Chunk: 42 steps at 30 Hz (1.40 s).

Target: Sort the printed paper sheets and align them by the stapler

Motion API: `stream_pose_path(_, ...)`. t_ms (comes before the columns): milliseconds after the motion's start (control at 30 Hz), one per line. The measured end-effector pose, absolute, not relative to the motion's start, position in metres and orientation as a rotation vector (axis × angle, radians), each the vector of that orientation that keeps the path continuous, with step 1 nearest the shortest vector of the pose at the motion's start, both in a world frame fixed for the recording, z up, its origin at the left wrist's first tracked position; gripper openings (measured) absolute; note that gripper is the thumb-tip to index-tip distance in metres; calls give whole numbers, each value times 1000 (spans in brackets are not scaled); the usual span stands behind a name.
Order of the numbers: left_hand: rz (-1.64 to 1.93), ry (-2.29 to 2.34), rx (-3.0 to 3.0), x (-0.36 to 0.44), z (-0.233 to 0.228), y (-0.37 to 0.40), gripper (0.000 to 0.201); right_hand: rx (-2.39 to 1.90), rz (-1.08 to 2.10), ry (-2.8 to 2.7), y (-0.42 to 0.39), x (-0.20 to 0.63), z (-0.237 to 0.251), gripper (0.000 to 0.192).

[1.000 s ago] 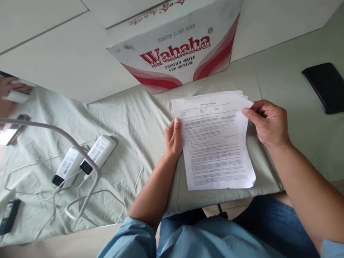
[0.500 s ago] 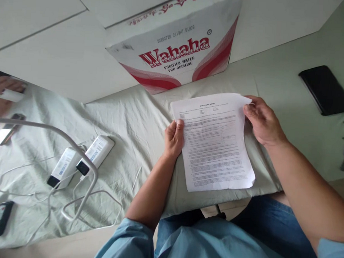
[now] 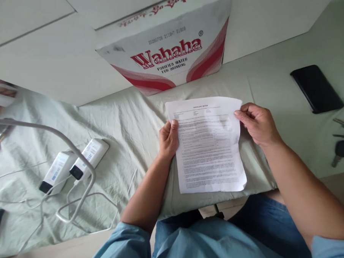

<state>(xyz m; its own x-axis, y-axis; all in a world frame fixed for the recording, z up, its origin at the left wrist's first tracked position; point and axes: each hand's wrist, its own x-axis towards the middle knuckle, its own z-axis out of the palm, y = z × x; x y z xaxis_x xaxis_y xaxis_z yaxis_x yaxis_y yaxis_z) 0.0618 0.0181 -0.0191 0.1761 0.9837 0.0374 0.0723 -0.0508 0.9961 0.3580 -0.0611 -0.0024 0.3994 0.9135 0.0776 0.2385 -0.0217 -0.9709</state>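
A printed sheet of paper (image 3: 208, 145), headed "OVERLEAF NOTES", is held up over the front edge of the cloth-covered table. My left hand (image 3: 169, 138) grips its left edge, thumb on the printed face and fingers curled behind. At the upper right corner, my right hand (image 3: 257, 123) pinches the paper between thumb and fingers. The sheet bows slightly, and its lower right corner curls. Whether more than one sheet is held, I cannot tell.
A Wahaha water carton (image 3: 166, 49) stands behind the paper against white panels. To the right lie a black phone (image 3: 317, 89) and keys (image 3: 343, 148). White power banks (image 3: 89, 157) with cables and a grey curved tube (image 3: 58, 131) occupy the left. Another person's hand (image 3: 2, 93) shows at far left.
The right hand's grip at the corner has shifted, and the corner that was folded over now lies flatter. The whole view has slid slightly, so most things appear further left.
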Motion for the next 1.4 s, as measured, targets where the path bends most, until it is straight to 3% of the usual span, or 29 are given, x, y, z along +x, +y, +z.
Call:
stream_pose_path(333,989,1147,1537,61,-12,18,60,-1576,625,-1092,-59,359,-2,51)
stream_pose_path(533,999,1159,1569,63,-6,17,63,-1583,686,-1128,-60,359,-2,49)
stream_pose_path(1000,1026,1184,1546,63,-12,18,59,-1711,365,-1183,-54,349,9,55)
stream_pose_path(1167,1021,1172,1568,62,-14,18,54,-1695,349,-1129,-52,348,2,42)
stream_pose_path(1233,1033,1183,1613,62,-14,17,55,-1644,397,-1057,-50,349,-3,36)
stream_pose_path(1400,1042,1167,1604,60,-13,15,57,-1461,895,-930,-52,358,-7,46)
